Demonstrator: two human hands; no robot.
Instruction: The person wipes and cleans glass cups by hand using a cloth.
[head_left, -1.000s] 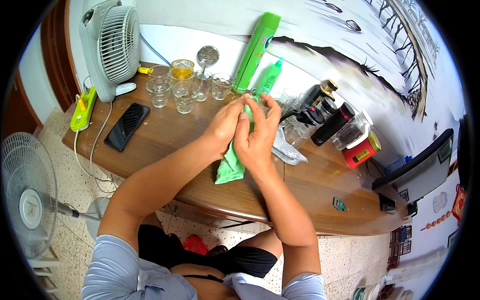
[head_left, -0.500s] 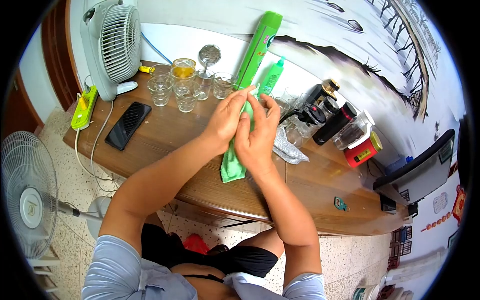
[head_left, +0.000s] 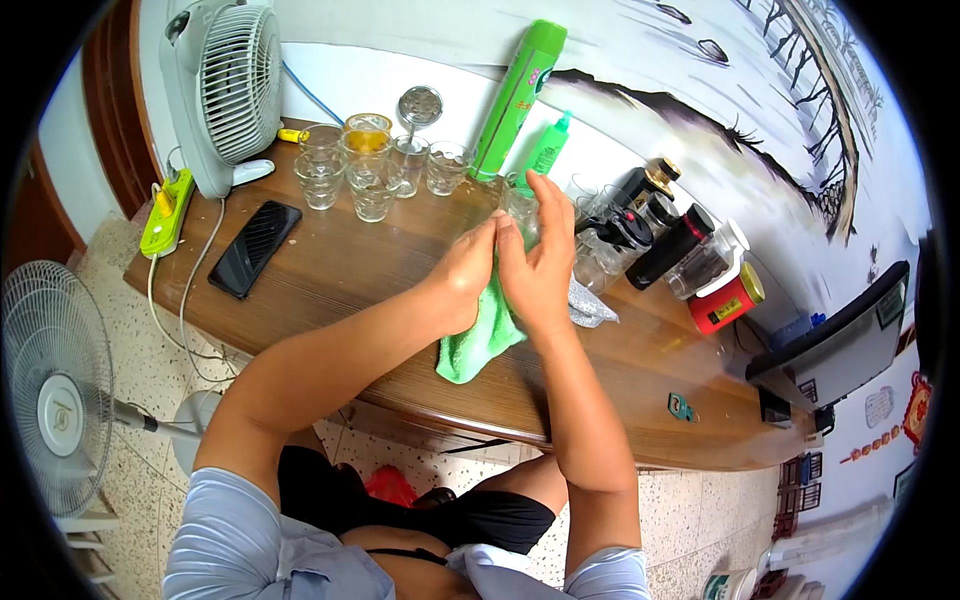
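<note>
My left hand (head_left: 464, 274) is closed on a green cloth (head_left: 480, 345), which hangs below the hands over the front of the table. Pressed against it from the other side is my right hand (head_left: 538, 272), its fingers pointing up and away, with the cloth between the palms. Anything inside the cloth is hidden. Just beyond the fingertips shows a clear glass (head_left: 518, 203), partly covered by the right hand; I cannot tell whether it is touched. A silvery grey cloth (head_left: 590, 306) lies to the right of the right wrist.
Several drinking glasses (head_left: 375, 190) stand at the back left, near a phone (head_left: 255, 250) and a small fan (head_left: 225, 100). A tall green can (head_left: 518, 100) and a green bottle (head_left: 546, 150) stand behind the hands. A black-lidded pot (head_left: 625, 232), flask (head_left: 668, 250) and red tin (head_left: 726, 300) are at right.
Both hands have moved slightly toward me, and the right fingers have straightened. The green cloth has spread wider below the hands. A clear glass now shows beyond the fingertips.
</note>
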